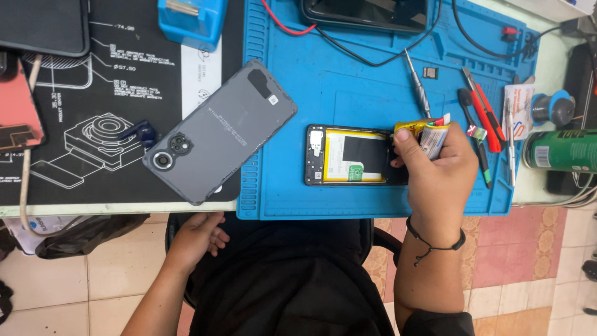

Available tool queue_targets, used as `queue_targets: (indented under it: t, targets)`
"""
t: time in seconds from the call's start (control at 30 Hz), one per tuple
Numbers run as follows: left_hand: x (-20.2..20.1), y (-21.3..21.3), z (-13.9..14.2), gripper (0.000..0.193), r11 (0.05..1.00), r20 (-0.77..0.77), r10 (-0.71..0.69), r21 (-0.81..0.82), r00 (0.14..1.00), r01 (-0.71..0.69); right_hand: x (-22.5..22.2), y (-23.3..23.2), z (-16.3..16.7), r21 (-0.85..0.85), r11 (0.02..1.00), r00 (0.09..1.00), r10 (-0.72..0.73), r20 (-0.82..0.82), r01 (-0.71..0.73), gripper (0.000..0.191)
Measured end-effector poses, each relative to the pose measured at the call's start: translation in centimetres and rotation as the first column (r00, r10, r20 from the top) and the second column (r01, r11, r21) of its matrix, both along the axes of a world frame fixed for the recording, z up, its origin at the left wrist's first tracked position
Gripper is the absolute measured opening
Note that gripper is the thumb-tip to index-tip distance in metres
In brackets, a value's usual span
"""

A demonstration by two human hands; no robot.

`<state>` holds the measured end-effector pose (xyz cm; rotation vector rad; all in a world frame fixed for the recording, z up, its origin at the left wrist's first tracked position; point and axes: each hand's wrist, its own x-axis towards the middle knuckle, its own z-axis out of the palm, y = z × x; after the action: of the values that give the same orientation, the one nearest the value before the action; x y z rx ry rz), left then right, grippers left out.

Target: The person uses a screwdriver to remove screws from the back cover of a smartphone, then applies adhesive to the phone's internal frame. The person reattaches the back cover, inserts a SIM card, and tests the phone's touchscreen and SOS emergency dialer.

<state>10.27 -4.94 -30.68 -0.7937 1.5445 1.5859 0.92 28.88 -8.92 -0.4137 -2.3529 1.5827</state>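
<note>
Yellow glue tube (428, 132) held tight in the right hand (438, 180), fingers (407, 138) wrapped round it, thumb on top. Tip of the tube pointed down at the right end of the open phone (354, 155). Wrist bent back toward the body, black string bracelet (435, 241) round it.

Open phone flat on the blue mat (292, 68), near the mat's front edge, yellow battery and black parts showing inside. Only a thin strip of mat between phone and front edge.

Left hand (198, 236) down low under the table (112, 208) edge, near the lap, fingers loose and curled, holding nothing.

Grey back cover (221, 130) tilted to the left of the open phone, half on the blue mat, half on the black mat (124, 74). Not touching the phone, small gap between.

Just right of the right hand: tweezers and a red cutter (482, 109), a screwdriver (418, 84) above, a green can (559, 151) further right on its side. Tools packed close on that side, little room there.

Bare blue mat above the phone, plenty of room. Black and red wires (348, 46) across the top, a blue box (189, 22) at the far left top.
</note>
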Motion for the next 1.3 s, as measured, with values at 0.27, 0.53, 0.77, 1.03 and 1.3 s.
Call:
queue_targets:
  t: [0.27,0.53,0.77,1.03,1.3]
  targets:
    - [0.0,0.2,0.0,0.043,1.0,0.018,0.021,-0.008,1.0,-0.02,0.1,1.0,0.0,-0.016,1.0,1.0,-0.001,-0.002,0.001,0.015]
    - [0.0,0.2,0.1,0.044,1.0,0.017,0.014,-0.027,1.0,-0.014,0.1,1.9,-0.1,-0.042,0.999,1.0,0.005,-0.022,-0.006,0.015]
    - [0.0,0.2,0.0,0.045,1.0,0.027,0.018,-0.018,0.999,-0.017,0.1,2.3,-0.2,-0.038,0.999,1.0,-0.006,-0.018,0.006,0.015]
    - [-0.2,0.2,0.1,0.048,0.999,0.037,0.0,-0.034,0.999,0.002,0.2,2.9,0.2,-0.039,0.999,1.0,-0.012,-0.015,0.011,0.016]
    - [-0.2,0.2,-0.1,0.046,0.999,0.044,-0.007,-0.047,0.999,0.009,0.4,3.5,0.3,-0.041,0.998,0.999,-0.04,-0.012,0.039,0.017]
